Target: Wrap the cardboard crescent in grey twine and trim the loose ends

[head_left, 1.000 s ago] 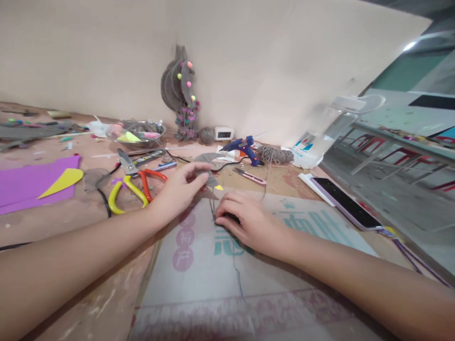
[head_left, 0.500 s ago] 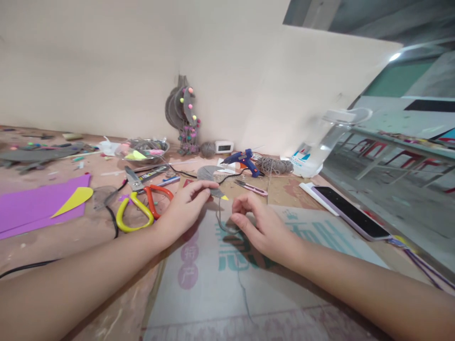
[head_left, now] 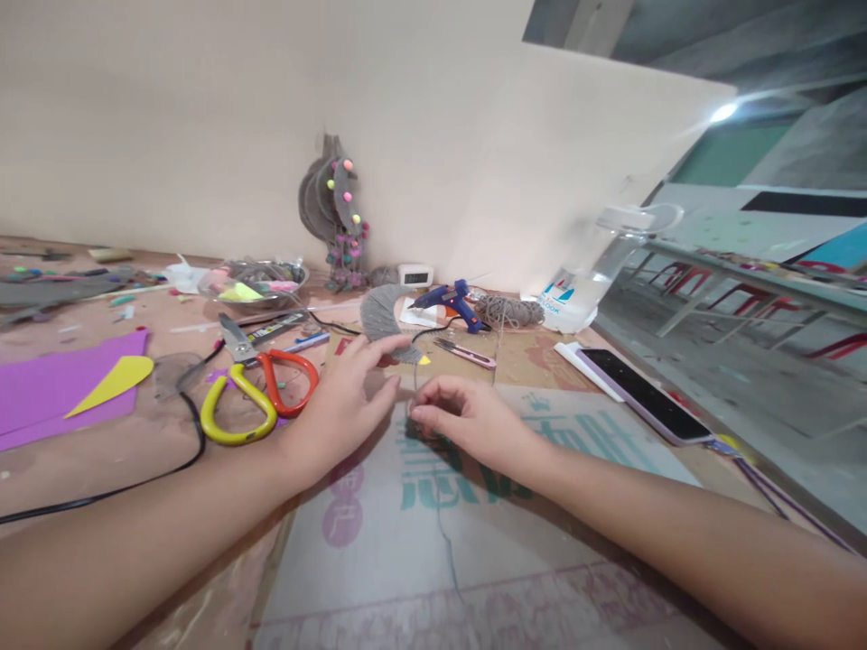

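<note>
A flat crescent wrapped in grey yarn (head_left: 383, 316), with a small yellow tip, is tilted up above the cardboard. My left hand (head_left: 345, 388) holds it near that tip; its index finger reaches across the front and the thumb stands apart below. Fingers behind the crescent are hidden. From the yellow end a grey yarn strand (head_left: 415, 377) runs down to my right hand (head_left: 470, 415), whose thumb and curled fingers pinch it. The loose yarn tail trails over the printed cardboard sheet (head_left: 528, 560) under my hands.
Scissors (head_left: 237, 411) with yellow and red handles lie left, beside purple sheets (head_left: 41, 388). Behind are a blue glue gun (head_left: 451, 300), a pink cutter (head_left: 464, 353) and a yarn skein (head_left: 508, 311). A phone (head_left: 643, 393) and clear bottle (head_left: 589, 271) stand right.
The crescent has tipped up and shows more of its face. My left thumb has moved away from the index finger. My right hand has come closer to the left, and the view has shifted slightly.
</note>
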Demonstrator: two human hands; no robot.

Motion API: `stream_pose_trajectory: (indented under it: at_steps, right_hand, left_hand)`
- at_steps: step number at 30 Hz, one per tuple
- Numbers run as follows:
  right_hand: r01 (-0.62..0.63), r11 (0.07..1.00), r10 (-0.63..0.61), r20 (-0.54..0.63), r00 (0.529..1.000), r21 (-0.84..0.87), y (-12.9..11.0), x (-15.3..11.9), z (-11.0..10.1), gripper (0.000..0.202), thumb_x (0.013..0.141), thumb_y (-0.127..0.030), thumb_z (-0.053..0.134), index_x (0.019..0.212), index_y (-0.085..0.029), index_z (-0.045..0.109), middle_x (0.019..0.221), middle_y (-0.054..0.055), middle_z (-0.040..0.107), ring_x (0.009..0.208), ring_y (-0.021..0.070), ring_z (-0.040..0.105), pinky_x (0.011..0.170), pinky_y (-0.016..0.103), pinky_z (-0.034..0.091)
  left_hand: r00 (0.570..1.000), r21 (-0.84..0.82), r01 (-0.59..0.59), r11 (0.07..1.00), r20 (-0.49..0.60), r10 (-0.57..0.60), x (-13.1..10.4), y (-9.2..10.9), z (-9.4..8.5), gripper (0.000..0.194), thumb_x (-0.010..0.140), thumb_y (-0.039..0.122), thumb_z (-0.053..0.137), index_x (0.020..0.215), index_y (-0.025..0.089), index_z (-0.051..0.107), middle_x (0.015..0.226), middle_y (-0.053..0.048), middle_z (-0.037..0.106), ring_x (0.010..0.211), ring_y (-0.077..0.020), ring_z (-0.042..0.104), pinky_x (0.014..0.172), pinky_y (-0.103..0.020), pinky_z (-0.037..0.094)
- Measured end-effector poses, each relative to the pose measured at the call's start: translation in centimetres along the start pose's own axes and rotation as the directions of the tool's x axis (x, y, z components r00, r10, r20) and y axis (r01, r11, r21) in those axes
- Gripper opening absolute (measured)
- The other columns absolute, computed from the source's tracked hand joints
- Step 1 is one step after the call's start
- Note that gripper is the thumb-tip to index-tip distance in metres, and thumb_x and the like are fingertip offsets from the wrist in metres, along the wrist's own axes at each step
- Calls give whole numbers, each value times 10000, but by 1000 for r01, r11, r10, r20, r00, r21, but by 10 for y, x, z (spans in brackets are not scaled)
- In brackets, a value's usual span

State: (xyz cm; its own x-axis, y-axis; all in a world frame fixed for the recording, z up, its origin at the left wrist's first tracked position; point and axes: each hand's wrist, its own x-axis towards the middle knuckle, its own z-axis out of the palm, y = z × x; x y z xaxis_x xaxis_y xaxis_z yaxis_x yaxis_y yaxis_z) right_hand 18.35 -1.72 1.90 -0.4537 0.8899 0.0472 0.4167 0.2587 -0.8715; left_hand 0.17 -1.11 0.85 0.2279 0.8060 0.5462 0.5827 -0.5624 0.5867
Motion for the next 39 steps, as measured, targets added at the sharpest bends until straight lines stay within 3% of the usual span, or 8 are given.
stream_pose_trajectory:
  at_steps: [2,6,9,22,30,39]
  right_hand:
    - [45,996,-47,-24,999,-80,-2,-2,-2,131,851,-271,526,767,-181,573,633,-21,586,596,115,562,606,249,468]
    - [213,933,-256,-120,959,-290,-6,-4,-8,115,873,-252,508,827,-191,594,802,8,634,777,137,585,739,268,451]
    - [237,909,-300,-145,943,-342,-10,-4,-13,111,876,-236,498,825,-190,586,800,9,636,768,140,581,720,265,446]
    - [237,913,-308,-181,934,-332,-7,-1,-19,117,870,-227,501,787,-186,573,786,8,625,739,135,569,695,257,443]
    - [152,947,-219,-220,951,-284,-4,2,-24,133,866,-273,485,804,-183,561,737,2,581,684,126,542,566,216,423]
    - [150,951,-216,-234,948,-271,4,4,-27,134,852,-256,485,773,-175,555,735,3,577,696,130,543,627,236,425]
  left_hand:
    - [1000,1,-8,1000,6,8,1,-2,1,369,800,161,533,1161,234,546,1124,-51,614,1044,-210,544,949,-373,379]
    - [997,-54,51,997,53,-48,2,-3,1,289,802,231,584,1089,212,552,1059,-50,604,948,-183,563,871,-325,429]
    - [994,-73,77,994,85,-70,2,0,1,252,809,259,591,1051,204,550,1018,-47,603,914,-176,564,838,-312,438]
    - [990,-95,88,992,119,-76,2,0,1,215,812,301,599,1008,221,562,992,-26,613,886,-166,575,812,-297,438]
    - [993,-185,106,977,75,-93,1,0,-2,213,804,336,609,974,217,560,981,-26,608,878,-165,578,811,-301,442]
    - [996,-234,94,968,16,-93,-2,1,-2,205,800,330,622,964,223,563,968,-13,591,920,-157,559,798,-270,441]
